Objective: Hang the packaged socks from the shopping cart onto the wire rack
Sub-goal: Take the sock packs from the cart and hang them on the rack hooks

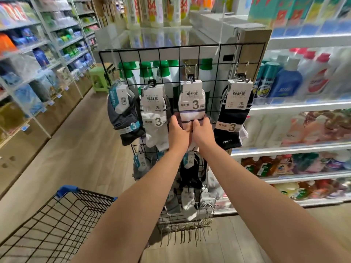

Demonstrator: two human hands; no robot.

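A black wire rack [212, 54] stands straight ahead with packaged socks on its hooks. On the third hook hangs a white and purple sock pack [191, 103] with a "3" label. My left hand [177, 128] and my right hand [202, 129] both grip its lower end, fingers curled round the fabric. Left of it hang a grey pack [123, 114] and a white pack [153, 114]; a black striped pack [233, 118] hangs on the right. More sock packs [190, 179] fill the lower rows. The shopping cart [62, 219] with a blue handle is at bottom left; its visible part shows no socks.
Shelves of bottles and packets line the right side [303, 82] and the left aisle [38, 54]. A green stool [97, 76] stands on the wooden floor behind the rack. Bare hooks [186, 236] stick out at the rack's foot.
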